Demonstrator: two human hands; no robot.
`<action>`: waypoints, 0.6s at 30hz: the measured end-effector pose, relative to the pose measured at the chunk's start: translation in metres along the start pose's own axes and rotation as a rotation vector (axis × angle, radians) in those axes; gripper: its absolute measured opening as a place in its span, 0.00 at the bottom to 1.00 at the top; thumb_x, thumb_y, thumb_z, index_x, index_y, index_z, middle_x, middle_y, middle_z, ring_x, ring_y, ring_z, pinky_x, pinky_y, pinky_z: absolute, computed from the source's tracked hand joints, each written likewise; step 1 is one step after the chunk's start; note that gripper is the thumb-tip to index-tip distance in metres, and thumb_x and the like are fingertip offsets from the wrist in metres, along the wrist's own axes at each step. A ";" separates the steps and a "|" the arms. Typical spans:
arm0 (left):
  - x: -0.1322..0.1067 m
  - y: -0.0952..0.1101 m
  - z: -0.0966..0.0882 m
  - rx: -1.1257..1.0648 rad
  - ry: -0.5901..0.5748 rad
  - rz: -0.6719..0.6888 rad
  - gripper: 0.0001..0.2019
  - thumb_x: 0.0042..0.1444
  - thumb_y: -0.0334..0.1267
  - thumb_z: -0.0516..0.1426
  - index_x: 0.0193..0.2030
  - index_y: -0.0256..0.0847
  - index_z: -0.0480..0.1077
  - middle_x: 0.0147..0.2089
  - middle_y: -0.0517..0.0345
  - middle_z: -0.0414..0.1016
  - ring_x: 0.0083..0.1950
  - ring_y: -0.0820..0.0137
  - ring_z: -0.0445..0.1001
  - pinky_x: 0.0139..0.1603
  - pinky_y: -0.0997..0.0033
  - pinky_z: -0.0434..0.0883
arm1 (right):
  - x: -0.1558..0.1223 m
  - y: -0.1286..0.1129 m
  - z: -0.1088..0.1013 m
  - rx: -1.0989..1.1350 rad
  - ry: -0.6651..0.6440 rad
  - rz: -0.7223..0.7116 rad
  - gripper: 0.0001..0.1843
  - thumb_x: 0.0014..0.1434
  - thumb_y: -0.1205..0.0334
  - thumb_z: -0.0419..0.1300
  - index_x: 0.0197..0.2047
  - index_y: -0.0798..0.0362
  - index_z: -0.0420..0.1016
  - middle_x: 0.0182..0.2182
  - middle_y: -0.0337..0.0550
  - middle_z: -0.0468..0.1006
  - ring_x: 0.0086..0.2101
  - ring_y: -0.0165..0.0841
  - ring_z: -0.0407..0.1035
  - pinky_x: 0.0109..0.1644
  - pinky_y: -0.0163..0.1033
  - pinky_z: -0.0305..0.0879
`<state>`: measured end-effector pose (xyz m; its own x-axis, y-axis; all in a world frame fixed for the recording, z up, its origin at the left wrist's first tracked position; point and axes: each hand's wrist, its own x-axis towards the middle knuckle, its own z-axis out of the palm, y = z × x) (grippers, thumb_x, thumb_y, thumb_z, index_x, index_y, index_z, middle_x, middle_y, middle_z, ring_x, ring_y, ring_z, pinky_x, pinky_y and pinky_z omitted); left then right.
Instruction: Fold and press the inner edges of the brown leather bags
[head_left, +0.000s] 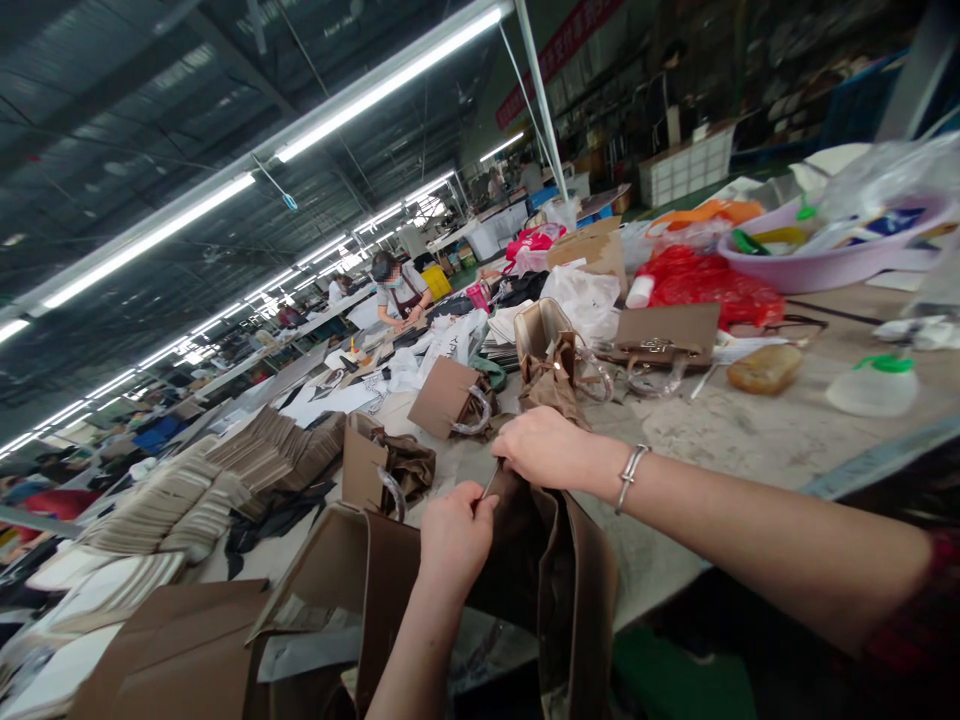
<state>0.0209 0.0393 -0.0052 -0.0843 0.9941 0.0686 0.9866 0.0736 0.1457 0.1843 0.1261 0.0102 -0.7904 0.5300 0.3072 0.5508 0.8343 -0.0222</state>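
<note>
While L hand (456,535) grip is pinched closed on upper edge of brown bag piece (570,585), R hand (544,447) grip is likewise closed on same edge, just beside; piece sits approx. centre, near side of worktop (697,435). Bottle w/ green cap (874,390) at right.

Two foreground hands (452,530) (541,448), one held brown piece (586,585), one basin (821,270), one green-capped bottle (872,390)
</note>
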 end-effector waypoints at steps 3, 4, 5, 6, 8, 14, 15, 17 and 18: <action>0.003 0.002 -0.008 -0.049 -0.071 0.004 0.08 0.55 0.41 0.54 0.33 0.42 0.73 0.29 0.58 0.75 0.31 0.70 0.70 0.29 0.74 0.56 | 0.003 -0.001 0.001 -0.005 -0.018 0.020 0.09 0.55 0.68 0.54 0.31 0.54 0.76 0.29 0.47 0.79 0.32 0.38 0.73 0.33 0.37 0.62; 0.005 0.003 -0.011 -0.081 -0.096 0.003 0.09 0.53 0.43 0.56 0.37 0.42 0.74 0.32 0.57 0.77 0.33 0.69 0.72 0.30 0.74 0.58 | 0.004 -0.001 0.001 -0.006 -0.024 0.023 0.09 0.55 0.67 0.54 0.31 0.54 0.76 0.29 0.47 0.79 0.33 0.38 0.73 0.33 0.37 0.63; 0.007 0.004 -0.013 -0.113 -0.112 0.008 0.13 0.51 0.44 0.58 0.42 0.43 0.74 0.35 0.56 0.78 0.35 0.67 0.73 0.32 0.74 0.61 | 0.005 -0.002 0.002 -0.008 -0.028 0.026 0.09 0.55 0.67 0.54 0.31 0.54 0.76 0.29 0.47 0.79 0.33 0.39 0.73 0.33 0.37 0.63; 0.010 0.005 -0.015 -0.137 -0.116 0.018 0.17 0.50 0.46 0.59 0.46 0.42 0.73 0.37 0.55 0.79 0.38 0.66 0.74 0.35 0.73 0.62 | 0.006 -0.002 0.002 -0.012 -0.031 0.026 0.09 0.55 0.66 0.54 0.31 0.54 0.76 0.29 0.47 0.79 0.32 0.39 0.73 0.33 0.38 0.63; 0.018 0.009 -0.017 -0.144 -0.103 0.042 0.16 0.53 0.45 0.57 0.46 0.42 0.73 0.40 0.53 0.79 0.40 0.66 0.74 0.37 0.73 0.63 | 0.007 -0.002 0.002 -0.023 -0.032 0.031 0.09 0.56 0.65 0.54 0.30 0.54 0.76 0.29 0.47 0.79 0.32 0.40 0.73 0.32 0.38 0.63; 0.028 0.019 -0.010 0.008 -0.055 0.056 0.13 0.57 0.39 0.51 0.30 0.40 0.76 0.33 0.53 0.79 0.35 0.68 0.74 0.33 0.72 0.61 | -0.002 0.002 -0.007 0.014 -0.036 0.032 0.10 0.53 0.62 0.56 0.38 0.50 0.75 0.34 0.44 0.79 0.36 0.39 0.73 0.35 0.38 0.62; 0.026 0.019 -0.009 0.027 -0.039 0.046 0.13 0.57 0.39 0.51 0.31 0.40 0.76 0.33 0.53 0.79 0.35 0.68 0.74 0.34 0.72 0.61 | -0.004 0.002 -0.009 0.033 -0.032 0.019 0.12 0.53 0.62 0.56 0.41 0.49 0.74 0.34 0.43 0.79 0.37 0.38 0.73 0.36 0.37 0.62; 0.022 0.020 -0.007 0.053 -0.011 0.021 0.14 0.58 0.39 0.49 0.32 0.40 0.75 0.34 0.53 0.78 0.36 0.67 0.74 0.35 0.71 0.62 | -0.007 0.003 -0.012 0.056 -0.022 0.009 0.16 0.53 0.64 0.55 0.46 0.47 0.72 0.36 0.42 0.79 0.38 0.37 0.72 0.38 0.37 0.62; 0.020 0.021 -0.006 0.060 -0.003 0.010 0.14 0.58 0.39 0.49 0.33 0.41 0.75 0.35 0.52 0.78 0.37 0.66 0.75 0.36 0.71 0.63 | -0.008 0.002 -0.012 0.057 -0.019 0.018 0.18 0.54 0.65 0.55 0.48 0.46 0.71 0.36 0.43 0.79 0.39 0.37 0.72 0.39 0.37 0.62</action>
<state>0.0388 0.0603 0.0055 -0.0740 0.9950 0.0670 0.9940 0.0682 0.0851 0.1951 0.1220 0.0192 -0.7859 0.5470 0.2883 0.5488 0.8319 -0.0821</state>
